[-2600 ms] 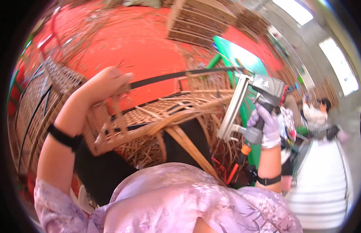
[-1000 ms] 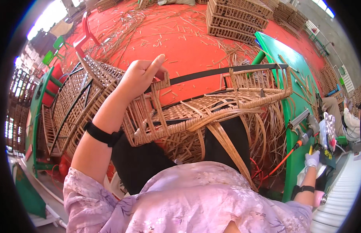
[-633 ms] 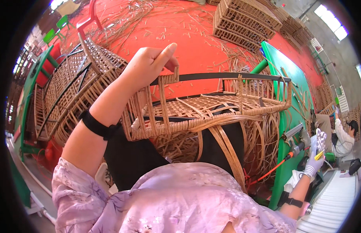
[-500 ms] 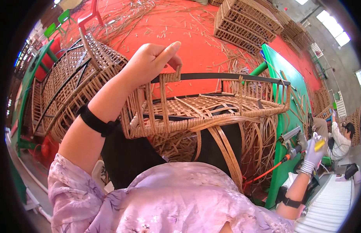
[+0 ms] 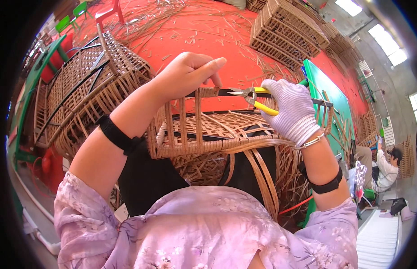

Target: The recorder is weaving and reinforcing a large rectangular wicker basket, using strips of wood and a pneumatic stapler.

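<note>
Across my lap rests a half-woven wicker basket (image 5: 213, 145) on a black metal frame, its near side turned toward me. Brown strip is wrapped around the left part of its black upper rail (image 5: 323, 102). My bare left hand (image 5: 190, 76) is closed at the end of that wrapping, the thumb pressed against the curled fingers on the wicker strip (image 5: 208, 93). My right hand (image 5: 289, 105), in a pale knitted glove, grips yellow-handled pliers (image 5: 262, 107). The metal jaws lie by the rail, just right of my left fingertips.
A large wicker piece (image 5: 89, 89) leans at the left. Stacked wicker crates (image 5: 287, 36) stand at the far right, and a green table (image 5: 329, 87) is beside my right arm. Loose strips litter the red floor (image 5: 190, 33). Another person (image 5: 386, 168) sits at the right.
My right hand has come in from the far right with the yellow pliers, up to the rail. My left hand has shifted slightly right and stays on the wrapped end.
</note>
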The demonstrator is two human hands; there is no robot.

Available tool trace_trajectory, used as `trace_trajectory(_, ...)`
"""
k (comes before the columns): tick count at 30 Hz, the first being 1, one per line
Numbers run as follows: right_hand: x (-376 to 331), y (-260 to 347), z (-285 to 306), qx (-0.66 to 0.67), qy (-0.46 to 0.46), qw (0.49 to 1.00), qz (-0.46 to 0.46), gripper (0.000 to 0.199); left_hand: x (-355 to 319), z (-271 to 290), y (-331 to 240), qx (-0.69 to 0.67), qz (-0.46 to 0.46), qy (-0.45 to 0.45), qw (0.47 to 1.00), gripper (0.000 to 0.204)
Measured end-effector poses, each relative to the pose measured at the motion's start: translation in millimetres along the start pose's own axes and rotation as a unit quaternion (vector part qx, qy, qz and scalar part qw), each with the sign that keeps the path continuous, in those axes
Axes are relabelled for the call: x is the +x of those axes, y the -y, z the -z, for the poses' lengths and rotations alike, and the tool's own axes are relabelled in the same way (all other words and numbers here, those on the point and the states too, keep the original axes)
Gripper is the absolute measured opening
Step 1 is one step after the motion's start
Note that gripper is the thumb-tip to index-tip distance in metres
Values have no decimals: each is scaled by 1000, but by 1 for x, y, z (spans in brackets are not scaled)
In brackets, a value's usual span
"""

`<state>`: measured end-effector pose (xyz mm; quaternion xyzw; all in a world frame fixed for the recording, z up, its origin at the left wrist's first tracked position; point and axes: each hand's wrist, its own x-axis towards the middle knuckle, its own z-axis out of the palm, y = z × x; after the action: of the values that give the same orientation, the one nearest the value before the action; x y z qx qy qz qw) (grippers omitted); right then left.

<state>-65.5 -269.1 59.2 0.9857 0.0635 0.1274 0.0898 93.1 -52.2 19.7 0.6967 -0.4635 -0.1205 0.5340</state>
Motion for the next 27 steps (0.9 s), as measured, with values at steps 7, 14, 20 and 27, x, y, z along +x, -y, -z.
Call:
trace_trajectory(7, 8, 10, -11, -20, 4, 1000, -7, 47, 0, 2, -5, 30, -20, 10, 999, 47)
trace_trajectory(14, 14, 18, -18, -7, -4, 1000, 2, 45, 1, 3, 1, 39, -29, 17, 999, 47)
trace_trajectory(20, 14, 19, -18, -59, -20, 998, 27, 39, 2, 3, 1, 41, -33, 17, 998, 44)
trace_trajectory(27, 10, 20, -33, -16, -97, 994, 55, 24, 1, 1, -1, 61, -27, -13, 998, 47)
